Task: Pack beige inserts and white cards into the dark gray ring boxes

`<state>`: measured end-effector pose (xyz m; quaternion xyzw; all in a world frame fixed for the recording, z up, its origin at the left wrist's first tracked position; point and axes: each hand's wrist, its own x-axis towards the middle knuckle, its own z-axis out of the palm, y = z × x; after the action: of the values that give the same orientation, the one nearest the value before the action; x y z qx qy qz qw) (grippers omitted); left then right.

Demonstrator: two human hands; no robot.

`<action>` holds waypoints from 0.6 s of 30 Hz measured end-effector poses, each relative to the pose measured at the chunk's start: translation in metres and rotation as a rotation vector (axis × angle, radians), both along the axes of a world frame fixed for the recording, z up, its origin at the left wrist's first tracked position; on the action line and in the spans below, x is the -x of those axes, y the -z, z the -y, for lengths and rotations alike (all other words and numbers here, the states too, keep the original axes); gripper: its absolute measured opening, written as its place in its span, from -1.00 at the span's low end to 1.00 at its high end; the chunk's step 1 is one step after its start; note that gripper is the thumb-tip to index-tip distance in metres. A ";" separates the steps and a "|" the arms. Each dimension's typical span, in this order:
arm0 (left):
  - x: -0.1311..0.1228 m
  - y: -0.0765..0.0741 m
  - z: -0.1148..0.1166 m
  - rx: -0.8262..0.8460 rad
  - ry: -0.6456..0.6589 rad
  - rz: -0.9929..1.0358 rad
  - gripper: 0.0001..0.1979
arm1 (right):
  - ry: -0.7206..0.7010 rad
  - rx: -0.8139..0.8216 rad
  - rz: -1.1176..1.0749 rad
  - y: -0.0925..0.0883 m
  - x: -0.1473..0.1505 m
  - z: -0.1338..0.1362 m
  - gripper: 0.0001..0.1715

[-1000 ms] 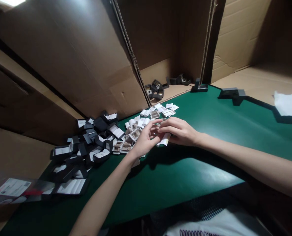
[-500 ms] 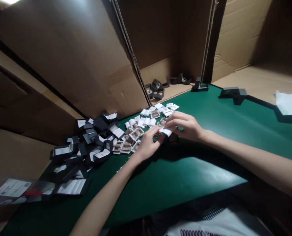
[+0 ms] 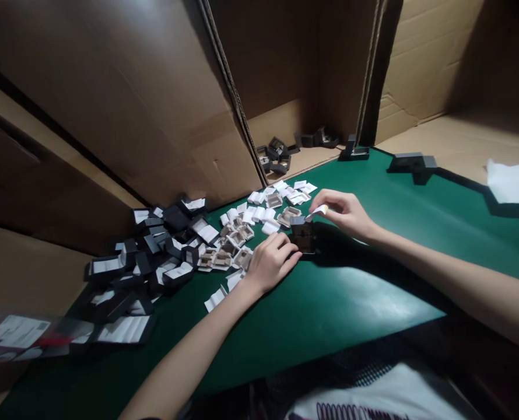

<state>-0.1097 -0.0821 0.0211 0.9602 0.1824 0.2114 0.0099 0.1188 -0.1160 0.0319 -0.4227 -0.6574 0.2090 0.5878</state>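
Half a second ago both hands met over one piece; now they have parted. The right hand (image 3: 349, 216) has moved a little up and away, and its grip pinches a small, curled white paper-like piece with a yellowish edge (image 3: 317, 212) between thumb and fingers. In the earlier frame that piece lay between the two hands, touched by both; now only the right one holds it, raised just above a small dark box with a grey upper edge (image 3: 303, 234).

That box, mostly hidden in shadow under the hands before, now shows plainly, standing on the smooth green counter (image 3: 351, 303). The left hand (image 3: 268, 262) has dropped from the white piece to the counter, its fingers curled with their tips at the box's left side; whether its grip presses on the box I cannot tell.

With the hands apart, more of the pale tray-shaped inserts with brownish hollows (image 3: 243, 258) are uncovered, and two folded white strips (image 3: 216, 298) show more fully beside the left forearm. The heap of black boxes with white linings (image 3: 178, 220), further left, lies as it did.
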 end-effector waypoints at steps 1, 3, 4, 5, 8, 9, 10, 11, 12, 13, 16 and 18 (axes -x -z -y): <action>0.001 0.001 0.000 0.001 -0.016 0.011 -0.78 | 0.001 0.024 -0.028 -0.001 0.001 0.000 -0.76; 0.002 0.003 0.000 0.008 -0.048 0.030 -0.78 | -0.004 0.067 -0.087 -0.002 0.002 0.001 -0.75; 0.002 0.004 0.000 0.010 -0.062 0.039 -0.78 | -0.008 0.087 -0.115 -0.002 0.002 0.001 -0.75; 0.003 0.005 0.000 0.011 -0.072 0.044 -0.78 | -0.013 0.101 -0.141 -0.003 0.003 0.002 -0.75; 0.003 0.006 -0.001 0.012 -0.099 0.068 -0.79 | -0.034 0.123 -0.189 -0.001 0.004 0.001 -0.74; 0.003 0.006 -0.001 0.014 -0.107 0.077 -0.79 | -0.046 0.131 -0.187 0.000 0.004 0.000 -0.73; 0.004 0.007 -0.001 0.017 -0.114 0.086 -0.80 | -0.060 0.145 -0.176 0.002 0.005 -0.001 -0.71; 0.004 0.007 -0.001 0.020 -0.117 0.091 -0.81 | -0.073 0.166 -0.157 0.005 0.005 -0.003 -0.70; 0.004 0.007 -0.002 0.023 -0.117 0.096 -0.82 | -0.081 0.194 -0.136 0.007 0.006 -0.004 -0.70; 0.004 0.007 -0.002 0.028 -0.114 0.096 -0.83 | -0.088 0.227 -0.120 0.010 0.007 -0.005 -0.69; 0.004 0.008 -0.002 0.042 -0.095 0.098 -0.84 | -0.133 0.344 -0.116 0.018 0.010 -0.007 -0.66; 0.004 0.008 -0.002 0.045 -0.083 0.095 -0.84 | -0.159 0.413 -0.119 0.022 0.012 -0.007 -0.64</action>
<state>-0.1140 -0.0797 0.0132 0.9402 0.2261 0.2530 0.0316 0.1066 -0.1089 0.0098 -0.4677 -0.5960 0.4096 0.5082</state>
